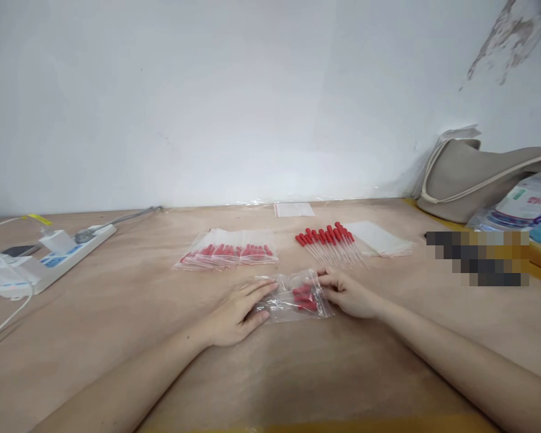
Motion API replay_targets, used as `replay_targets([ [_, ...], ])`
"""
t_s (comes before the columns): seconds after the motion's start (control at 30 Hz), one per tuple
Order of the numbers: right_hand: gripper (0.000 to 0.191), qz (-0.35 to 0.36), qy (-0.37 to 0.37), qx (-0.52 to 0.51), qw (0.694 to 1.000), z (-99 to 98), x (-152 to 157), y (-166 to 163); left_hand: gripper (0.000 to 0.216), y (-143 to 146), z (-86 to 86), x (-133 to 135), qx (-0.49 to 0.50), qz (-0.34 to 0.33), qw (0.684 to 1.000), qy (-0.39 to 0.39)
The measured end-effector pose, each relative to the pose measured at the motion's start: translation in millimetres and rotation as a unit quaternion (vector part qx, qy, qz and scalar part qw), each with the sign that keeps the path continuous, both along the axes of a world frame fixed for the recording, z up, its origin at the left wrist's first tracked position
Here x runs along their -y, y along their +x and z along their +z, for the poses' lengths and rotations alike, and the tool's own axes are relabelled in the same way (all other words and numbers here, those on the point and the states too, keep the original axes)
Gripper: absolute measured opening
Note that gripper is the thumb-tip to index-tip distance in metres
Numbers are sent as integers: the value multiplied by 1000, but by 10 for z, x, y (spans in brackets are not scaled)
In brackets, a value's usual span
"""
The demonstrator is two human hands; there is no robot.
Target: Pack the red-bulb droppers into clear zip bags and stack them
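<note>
Nearest the camera, the left hand (237,313) lies flat, fingers spread, on the left end of a clear zip bag (295,296) of red-bulbed droppers; the right hand (349,293) pinches its right end. Its long axis runs left-right on the surface (130,300), between both hands.
</note>
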State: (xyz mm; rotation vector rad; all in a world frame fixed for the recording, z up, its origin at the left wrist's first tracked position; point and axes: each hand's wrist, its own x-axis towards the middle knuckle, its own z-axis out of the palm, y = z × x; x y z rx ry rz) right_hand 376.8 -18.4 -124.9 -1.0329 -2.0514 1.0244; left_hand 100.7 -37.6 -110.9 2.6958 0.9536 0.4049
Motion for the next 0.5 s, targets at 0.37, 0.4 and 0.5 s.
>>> replay_targets([
  [0.37, 11, -247, 138, 258, 924, 254, -655, -210, 41, -15, -11, -41, -10, -15, 999, -30],
  [0.4, 13, -255, 126, 289, 914, 263, -704, -284, 41, -13, -10, -43, -7, -16, 999, -31],
  [0.5, 18, -274, 89, 343, 894, 250, -798, -472, 41, -6, -13, -41, -1, -20, 999, -28],
])
